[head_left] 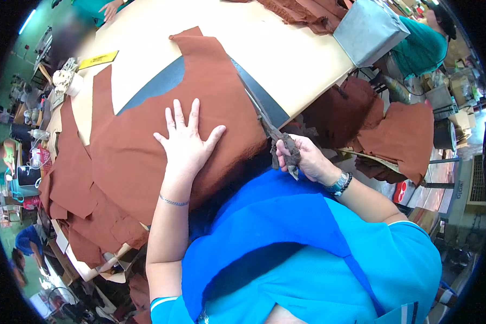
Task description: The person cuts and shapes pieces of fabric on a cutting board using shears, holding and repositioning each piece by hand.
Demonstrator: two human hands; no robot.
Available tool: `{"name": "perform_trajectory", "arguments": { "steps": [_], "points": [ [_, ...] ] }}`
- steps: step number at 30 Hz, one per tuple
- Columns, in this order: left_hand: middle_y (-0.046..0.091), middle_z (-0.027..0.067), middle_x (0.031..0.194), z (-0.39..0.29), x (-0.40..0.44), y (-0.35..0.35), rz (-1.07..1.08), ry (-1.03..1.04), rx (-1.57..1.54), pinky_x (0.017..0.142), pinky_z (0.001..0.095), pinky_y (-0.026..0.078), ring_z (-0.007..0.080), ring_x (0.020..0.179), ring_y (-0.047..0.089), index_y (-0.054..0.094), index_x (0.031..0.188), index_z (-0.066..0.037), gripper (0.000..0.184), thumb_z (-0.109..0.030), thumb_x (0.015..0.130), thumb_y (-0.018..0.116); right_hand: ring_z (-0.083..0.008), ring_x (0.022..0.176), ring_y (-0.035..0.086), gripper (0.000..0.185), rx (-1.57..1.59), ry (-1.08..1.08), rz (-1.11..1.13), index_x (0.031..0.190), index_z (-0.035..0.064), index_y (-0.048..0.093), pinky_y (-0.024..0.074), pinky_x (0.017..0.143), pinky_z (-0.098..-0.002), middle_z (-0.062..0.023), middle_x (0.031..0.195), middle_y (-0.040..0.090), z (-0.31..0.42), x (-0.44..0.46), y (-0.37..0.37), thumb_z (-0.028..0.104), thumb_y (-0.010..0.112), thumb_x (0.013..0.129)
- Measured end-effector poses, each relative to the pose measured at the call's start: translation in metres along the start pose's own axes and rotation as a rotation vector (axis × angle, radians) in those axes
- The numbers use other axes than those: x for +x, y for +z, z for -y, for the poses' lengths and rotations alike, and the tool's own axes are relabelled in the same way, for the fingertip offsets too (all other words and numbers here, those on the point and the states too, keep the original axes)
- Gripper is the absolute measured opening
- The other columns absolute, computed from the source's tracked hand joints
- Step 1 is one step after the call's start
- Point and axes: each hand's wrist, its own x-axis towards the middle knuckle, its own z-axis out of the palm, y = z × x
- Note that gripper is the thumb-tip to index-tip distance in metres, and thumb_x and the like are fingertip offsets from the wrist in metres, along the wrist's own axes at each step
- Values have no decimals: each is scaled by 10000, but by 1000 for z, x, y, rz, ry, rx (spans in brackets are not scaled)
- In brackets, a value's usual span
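Item, left hand [186, 140]: I log it bare, fingers spread, palm laid flat on the brown sheet [129, 146]
Item, right hand [309, 158]: closed round the wrapped handles of the scissors [290, 154], blades along the sheet's right edge; blade gap, I cannot tell
Item, brown sheet: on the pale table [294, 62], partly over a dark blue board [154, 89]
Item, yellow bar [98, 60]: on the table, beyond the sheet
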Motion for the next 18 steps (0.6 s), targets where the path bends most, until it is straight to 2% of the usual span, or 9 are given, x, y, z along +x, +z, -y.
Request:
{"name": "perform_trajectory", "arguments": {
  "steps": [7, 18],
  "points": [
    [69, 135, 1587, -6, -5, -1, 20, -26, 24, 1020, 748, 156, 347, 1458, 61, 217, 1511, -266, 856, -729, 830, 452, -64, 622, 575, 271, 89, 11, 30, 902, 91, 566, 490, 582, -207, 8, 720, 595, -6, -6, -4, 357, 615, 929],
    [72, 146, 1584, -12, -14, -1, 19, -38, 44, 1020, 742, 175, 357, 1454, 87, 218, 1511, -260, 853, -722, 834, 454, -63, 626, 575, 241, 4, 4, 35, 930, 81, 587, 468, 566, -200, 3, 726, 599, -2, 1, -4, 320, 619, 931]
  ]
}}
